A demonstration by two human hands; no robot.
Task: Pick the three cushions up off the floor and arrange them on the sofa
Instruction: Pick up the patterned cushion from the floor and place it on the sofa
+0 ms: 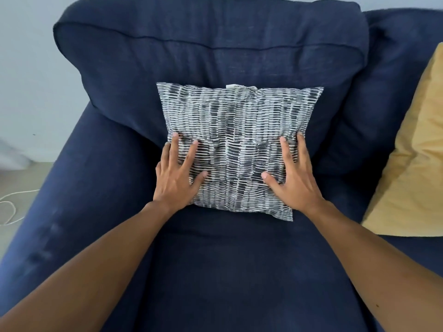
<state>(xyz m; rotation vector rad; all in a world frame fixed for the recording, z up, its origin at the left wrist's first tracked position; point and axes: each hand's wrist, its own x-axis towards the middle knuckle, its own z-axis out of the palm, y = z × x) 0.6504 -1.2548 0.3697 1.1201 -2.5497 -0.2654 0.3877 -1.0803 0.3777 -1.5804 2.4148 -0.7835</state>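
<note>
A grey-and-white patterned cushion (237, 130) leans against the back cushion of the dark blue sofa (215, 271), resting on the seat. A white label shows at its top edge. My left hand (176, 174) lies flat on the cushion's lower left part, fingers spread. On its lower right part my right hand (293, 177) presses flat in the same way. Neither hand grips the fabric. A yellow cushion (414, 168) leans on the sofa at the right edge of the view, partly cut off. No third cushion is in view.
The sofa's left armrest (48, 212) runs along the left side. Beyond it lies pale floor with a thin white cord (12, 207). A light wall (31, 68) stands behind the sofa.
</note>
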